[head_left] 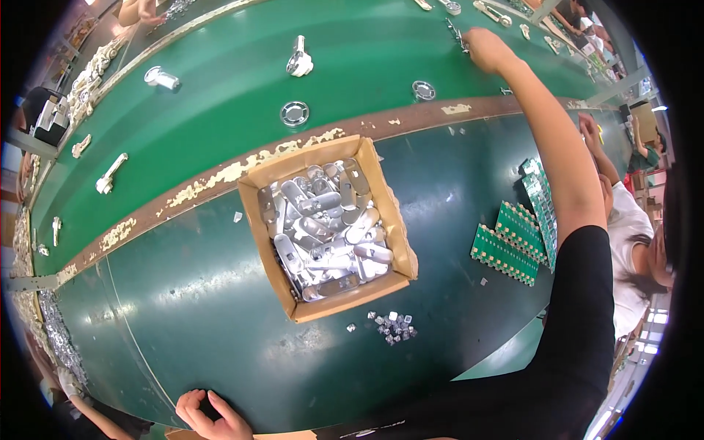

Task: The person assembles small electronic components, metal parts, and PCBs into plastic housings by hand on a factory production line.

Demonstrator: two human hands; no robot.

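Observation:
My right hand (490,51) is stretched far out over the green conveyor belt (359,55), its fingers pinched at one end of a slim, dark silvery part (456,34). How far the fingers wrap around that part is hard to make out. Down at the near edge of the worktable (198,293), my left hand (213,416) rests with loosely curled fingers, the thumb apart from them and no object visible in it. Between the hands stands an open cardboard box (405,258) filled with shiny silver, rounded elongated pieces (320,203).
Small clear cubes (396,327) lie in front of the box. Green circuit boards (507,253) overlap at the right. The belt carries round silver discs (295,114) and white-and-silver parts (299,59). A worn brown rail (396,121) divides belt from table. Another person (631,242) sits at the right.

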